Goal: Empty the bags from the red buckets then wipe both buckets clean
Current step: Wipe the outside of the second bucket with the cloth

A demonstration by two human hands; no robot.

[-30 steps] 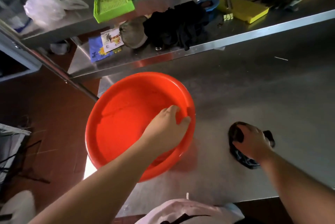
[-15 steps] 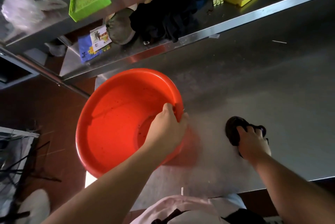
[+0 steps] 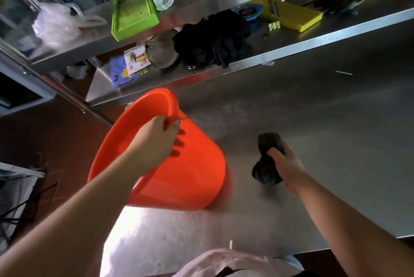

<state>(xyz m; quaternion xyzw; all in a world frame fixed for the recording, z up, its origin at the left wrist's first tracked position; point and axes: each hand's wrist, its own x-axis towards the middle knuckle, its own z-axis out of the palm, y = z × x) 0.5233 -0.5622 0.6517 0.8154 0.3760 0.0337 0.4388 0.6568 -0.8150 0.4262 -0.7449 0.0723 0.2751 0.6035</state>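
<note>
One red bucket sits tilted at frame centre on the steel table, its inside hidden; left hand grips its rim, right hand clutches one dark cloth.

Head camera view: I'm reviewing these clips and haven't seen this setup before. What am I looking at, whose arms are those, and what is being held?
There is no machine here. A person wears a wide-angle camera on the head, so you look forward and down along their own two bare arms at a steel table.

The left hand grips the rim of a red bucket, which is tipped so that its opening faces left, toward the floor. The right hand holds a dark cloth, bunched up just above the table.

Behind the table, steel shelves hold odds and ends: a green tray, a yellow slicer, a pile of dark fabric and a clear plastic bag. Only one bucket is in view.
</note>
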